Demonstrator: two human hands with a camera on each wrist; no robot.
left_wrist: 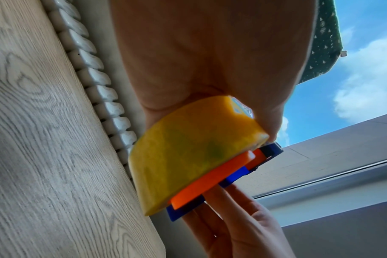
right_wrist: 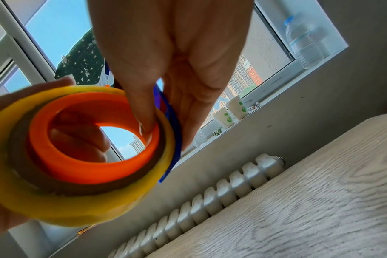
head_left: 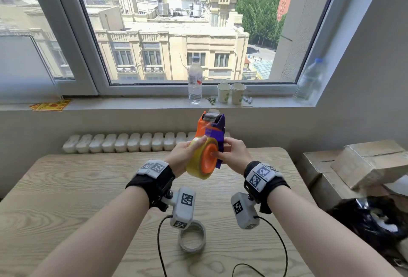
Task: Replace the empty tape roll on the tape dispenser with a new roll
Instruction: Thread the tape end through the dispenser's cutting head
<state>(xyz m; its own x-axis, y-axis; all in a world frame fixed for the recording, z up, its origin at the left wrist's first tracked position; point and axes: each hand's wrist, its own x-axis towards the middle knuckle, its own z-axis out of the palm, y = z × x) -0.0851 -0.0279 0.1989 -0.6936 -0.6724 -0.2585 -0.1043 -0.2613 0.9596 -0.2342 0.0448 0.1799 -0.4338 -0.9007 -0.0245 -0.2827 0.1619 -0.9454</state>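
Note:
I hold an orange and purple tape dispenser [head_left: 212,128] above the wooden table [head_left: 66,188]. A full yellow tape roll [head_left: 196,166] sits around its orange hub [head_left: 208,158]. My left hand [head_left: 189,153] grips the roll's outer face. My right hand [head_left: 227,155] holds the dispenser, thumb on the hub rim and fingers behind the purple side plate. In the right wrist view the thumb [right_wrist: 141,108] presses the hub [right_wrist: 88,171] inside the roll [right_wrist: 77,209]. The left wrist view shows the roll [left_wrist: 183,157] against the blue plate [left_wrist: 232,180]. An empty tape core [head_left: 192,240] lies on the table below.
On the window sill stand a water bottle [head_left: 195,80], two paper cups [head_left: 230,92] and a second bottle [head_left: 309,80]. A white radiator [head_left: 123,143] runs behind the table. Cardboard boxes [head_left: 364,162] and a black bag [head_left: 371,221] sit at the right.

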